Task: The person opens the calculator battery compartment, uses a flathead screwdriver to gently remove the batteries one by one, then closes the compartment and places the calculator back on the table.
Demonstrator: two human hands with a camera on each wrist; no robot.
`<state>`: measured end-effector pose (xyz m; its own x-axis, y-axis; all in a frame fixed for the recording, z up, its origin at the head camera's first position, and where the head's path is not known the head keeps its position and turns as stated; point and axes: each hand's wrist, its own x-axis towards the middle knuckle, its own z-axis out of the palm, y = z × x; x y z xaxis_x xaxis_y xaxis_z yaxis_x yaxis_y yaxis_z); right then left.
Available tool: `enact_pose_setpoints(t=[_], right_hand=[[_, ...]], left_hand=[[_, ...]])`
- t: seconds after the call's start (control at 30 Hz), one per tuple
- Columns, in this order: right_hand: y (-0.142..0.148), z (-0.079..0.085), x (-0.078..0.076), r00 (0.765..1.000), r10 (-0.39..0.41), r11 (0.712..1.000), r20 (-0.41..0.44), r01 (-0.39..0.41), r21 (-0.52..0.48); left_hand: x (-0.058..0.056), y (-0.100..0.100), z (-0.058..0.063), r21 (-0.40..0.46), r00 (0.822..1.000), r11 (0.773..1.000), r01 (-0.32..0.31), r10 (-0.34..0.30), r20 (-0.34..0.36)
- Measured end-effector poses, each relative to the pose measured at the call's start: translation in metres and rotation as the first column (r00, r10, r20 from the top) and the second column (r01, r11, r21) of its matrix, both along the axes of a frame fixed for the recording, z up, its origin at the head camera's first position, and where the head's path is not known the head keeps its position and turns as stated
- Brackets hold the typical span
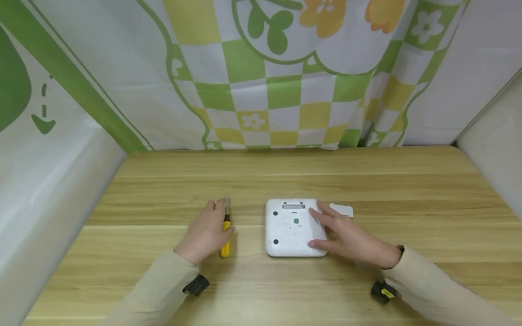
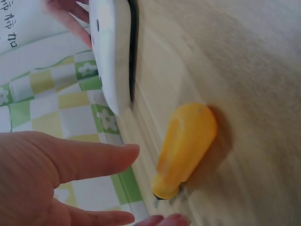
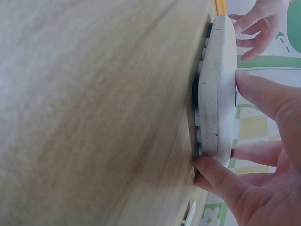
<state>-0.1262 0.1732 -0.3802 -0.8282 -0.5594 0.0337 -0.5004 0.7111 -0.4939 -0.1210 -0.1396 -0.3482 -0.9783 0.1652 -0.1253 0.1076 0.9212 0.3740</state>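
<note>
A white calculator-like device point(image 1: 287, 233) lies back side up on the table, with buttons beneath it in the right wrist view. An open battery slot point(image 1: 293, 205) shows near its far edge. My right hand point(image 1: 350, 237) holds the device's right side, thumb on its back and fingertips at the edge. To the left lies a screwdriver point(image 1: 226, 237) with a yellow handle point(image 2: 188, 141), its metal shaft pointing away. Beside it is my left hand point(image 1: 207, 235), thumb extended near the handle; the left wrist view shows a gap between thumb and handle. Some left fingertips are cut off there.
A small white cover point(image 1: 341, 210) rests on the wooden table point(image 1: 163, 190) just beyond my right hand. Behind the table's far edge hangs a green, yellow and white checked cloth point(image 1: 285, 95). Pale walls stand on both sides.
</note>
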Motion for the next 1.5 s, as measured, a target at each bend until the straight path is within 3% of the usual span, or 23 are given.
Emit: enact_pose_setpoints(t=[0.23,0.8,1.0,1.17,1.5], right_hand=[[-0.001,0.000,0.000,1.000,-0.010,1.000,0.010,0.010,0.008],[-0.001,-0.001,-0.001,1.000,-0.010,1.000,0.021,0.010,0.011],[0.000,-0.002,0.000,1.000,-0.013,1.000,0.028,0.013,0.008],[-0.001,-0.002,0.000,0.999,-0.014,1.000,0.035,0.014,0.004],[-0.001,-0.002,0.000,1.000,-0.013,1.000,0.009,0.013,-0.004]], left_hand=[[-0.002,0.000,-0.005,0.043,0.998,0.998,-0.039,0.037,0.058],[-0.006,0.000,-0.014,0.103,0.994,0.993,-0.058,0.047,0.103],[-0.007,0.001,-0.015,0.094,0.996,0.995,-0.043,0.035,0.079],[-0.007,0.002,-0.015,0.070,1.000,0.997,-0.018,0.017,0.013],[-0.012,0.006,-0.012,0.053,0.989,0.993,0.103,-0.096,-0.108]])
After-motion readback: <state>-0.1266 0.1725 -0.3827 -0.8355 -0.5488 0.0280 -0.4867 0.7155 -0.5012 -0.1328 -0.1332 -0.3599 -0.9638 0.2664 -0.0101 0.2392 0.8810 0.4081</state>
